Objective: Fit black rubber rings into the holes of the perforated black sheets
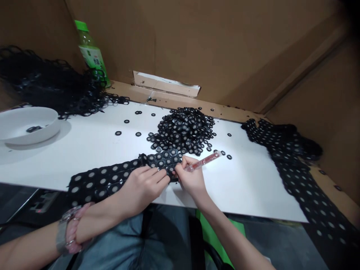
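A black rubber-like sheet (104, 175) dotted with rows of pale-centred rings lies along the front of the white board, its left part hanging over the edge. My left hand (147, 183) has its fingers curled on the sheet's lower edge, gripping it. Held like a pen in my right hand (192, 176) is a slim tool with a clear reddish handle (206, 160). Its tip is hidden by my fingers at the sheet's right end. Just behind the sheet rises a heap of small loose black rings (182, 129) with pale centres.
A white bowl (50, 129) with a few black pieces stands at left. Behind it are tangled black cut-out scraps (50, 86) and a green bottle (94, 56). Another dotted black sheet (300, 176) drapes over the board's right side. Cardboard walls (197, 45) enclose the back and right.
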Available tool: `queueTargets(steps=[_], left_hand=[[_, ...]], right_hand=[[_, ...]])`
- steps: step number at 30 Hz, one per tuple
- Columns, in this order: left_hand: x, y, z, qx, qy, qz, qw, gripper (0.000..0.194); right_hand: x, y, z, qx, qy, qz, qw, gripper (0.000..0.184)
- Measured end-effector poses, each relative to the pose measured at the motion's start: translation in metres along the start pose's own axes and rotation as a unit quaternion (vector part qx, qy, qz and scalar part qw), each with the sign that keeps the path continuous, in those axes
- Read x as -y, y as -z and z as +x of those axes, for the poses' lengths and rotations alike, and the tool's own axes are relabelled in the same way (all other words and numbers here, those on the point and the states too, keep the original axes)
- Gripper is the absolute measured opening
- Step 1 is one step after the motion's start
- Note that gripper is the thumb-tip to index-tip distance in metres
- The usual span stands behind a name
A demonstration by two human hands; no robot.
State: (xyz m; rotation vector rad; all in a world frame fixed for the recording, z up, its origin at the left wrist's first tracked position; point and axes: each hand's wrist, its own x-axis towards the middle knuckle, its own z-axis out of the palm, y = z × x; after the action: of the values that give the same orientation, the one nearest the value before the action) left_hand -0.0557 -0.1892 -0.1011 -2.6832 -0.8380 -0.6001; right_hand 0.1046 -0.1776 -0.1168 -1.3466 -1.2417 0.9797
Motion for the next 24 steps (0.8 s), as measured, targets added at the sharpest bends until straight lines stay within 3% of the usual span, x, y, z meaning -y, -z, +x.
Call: queueTargets(steps=[4, 14, 20, 24], left_hand=[[-0.0011, 0.0015, 0.0027, -0.038, -0.015, 0.018, 0.999, 0.023], [0.0004, -0.0016, 0.0034, -0.042, -0.031, 0.028, 0.998, 0.023], [0.0019, -0.0044, 0.0012, -0.058, -0.047, 0.018, 0.997, 0.024], [0.0043, -0.0072, -0.0024, -0.067, -0.041, 0.009, 0.997, 0.022]], right_hand=[[0.0011, 0.0001, -0.0007, 0.004, 0.021, -0.017, 1.000, 0.026], [0.0029, 0.0009, -0.0012, 0.019, 0.024, -0.003, 1.000, 0.025], [0.0060, -0.0019, -0.0083, 0.037, 0.100, -0.098, 0.989, 0.028], [0.0050, -0.0025, -0.0098, 0.048, 0.108, -0.129, 0.985, 0.028]])
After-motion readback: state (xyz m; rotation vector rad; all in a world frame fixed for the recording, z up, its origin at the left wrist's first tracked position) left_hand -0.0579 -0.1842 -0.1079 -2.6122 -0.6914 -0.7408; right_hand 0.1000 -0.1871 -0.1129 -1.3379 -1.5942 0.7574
